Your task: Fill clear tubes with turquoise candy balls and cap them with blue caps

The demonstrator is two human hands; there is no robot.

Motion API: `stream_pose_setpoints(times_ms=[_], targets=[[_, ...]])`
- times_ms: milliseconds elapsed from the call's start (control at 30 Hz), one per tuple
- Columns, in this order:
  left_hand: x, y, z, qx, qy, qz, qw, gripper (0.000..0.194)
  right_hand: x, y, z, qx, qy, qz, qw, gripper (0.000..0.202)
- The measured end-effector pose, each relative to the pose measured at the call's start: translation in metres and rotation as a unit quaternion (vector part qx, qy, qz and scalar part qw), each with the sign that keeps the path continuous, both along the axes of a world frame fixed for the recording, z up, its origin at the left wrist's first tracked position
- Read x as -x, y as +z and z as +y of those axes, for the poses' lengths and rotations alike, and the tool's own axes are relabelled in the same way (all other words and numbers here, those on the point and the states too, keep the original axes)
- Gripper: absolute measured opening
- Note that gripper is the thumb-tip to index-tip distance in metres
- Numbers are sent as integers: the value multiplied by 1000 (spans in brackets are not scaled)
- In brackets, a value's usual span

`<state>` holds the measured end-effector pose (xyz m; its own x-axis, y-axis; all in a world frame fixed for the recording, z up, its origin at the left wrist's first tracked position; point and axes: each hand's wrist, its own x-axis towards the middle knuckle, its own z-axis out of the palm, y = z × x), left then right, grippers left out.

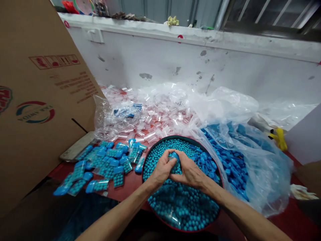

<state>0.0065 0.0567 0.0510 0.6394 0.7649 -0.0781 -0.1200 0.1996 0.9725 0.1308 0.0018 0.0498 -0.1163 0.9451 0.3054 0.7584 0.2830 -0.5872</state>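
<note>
Both of my hands meet over a round tub (144,167) filled with small blue balls (163,147). Between them is a small clear container with a blue cap (175,159), with blue balls visible inside. My left hand (162,169) grips its left side, thumb across the front. My right hand (189,169) wraps the other side, its fingers partly hiding the container. Loose blue caps (207,164) lie on the balls at the tub's right. Near the bottom of the tub, some clear pieces (173,217) rest among the balls.
Several filled containers (107,167) lie on the red table left of the tub. Clear empty tubes (155,124) are heaped behind it. A plastic bag of blue caps (235,167) sits at right. A large cardboard box (45,87) stands at left, and a white wall (155,60) behind.
</note>
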Motion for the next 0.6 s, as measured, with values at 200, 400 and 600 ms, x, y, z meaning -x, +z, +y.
stream_pose_setpoints(times_ms=[200, 400, 600], targets=[[-8, -5, 0, -7, 39, 41, 998, 25, 7, -4, 5, -66, -22, -13, 997, 64], [0, -9, 25, -107, 53, 83, 989, 24, -5, 1, 22, 22, 29, -3, 999, 73], [63, -19, 86, -228, 206, 224, 925, 32, -32, -21, 38, 51, 69, -60, 995, 32]])
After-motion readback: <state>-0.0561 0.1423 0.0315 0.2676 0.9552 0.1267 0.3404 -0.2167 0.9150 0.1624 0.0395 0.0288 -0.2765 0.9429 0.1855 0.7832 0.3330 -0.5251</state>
